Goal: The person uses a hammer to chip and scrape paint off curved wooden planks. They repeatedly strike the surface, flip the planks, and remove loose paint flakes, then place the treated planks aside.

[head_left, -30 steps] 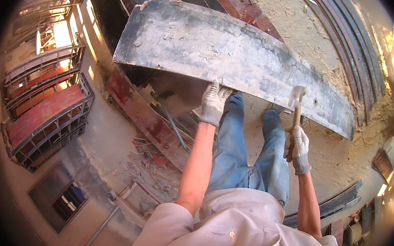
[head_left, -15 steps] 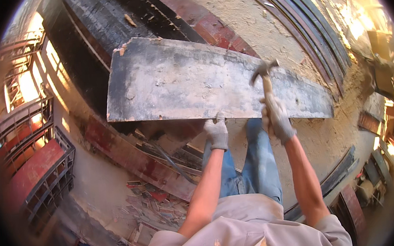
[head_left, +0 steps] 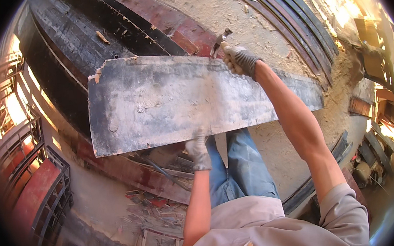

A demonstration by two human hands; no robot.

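Note:
A long, worn board [head_left: 158,103] with a dusty grey-black face lies across in front of my legs, its upper left corner chipped. My left hand [head_left: 198,151], in a pale knitted glove, grips the board's near edge, thumb on top and the other fingers hidden underneath. Reaching over the board, my gloved right hand [head_left: 239,60] is closed round a claw hammer [head_left: 219,41]. The hammer's head is at the board's far edge with its curved claw pointing down there; whether it touches the wood I cannot tell. Most of the handle is covered by my fingers.
Dark and reddish panels [head_left: 74,31] are stacked beyond the board. Long narrow strips [head_left: 286,19] lie at the far right on sawdust-covered ground. Red panels in black frames [head_left: 38,191] stand at left. Broken scraps [head_left: 153,209] litter the ground near my legs, and offcuts [head_left: 379,145] pile up at right.
My right hand has carried the hammer from above the board's near side to its far edge. The board's left end has swung nearer, my left hand still on its near edge.

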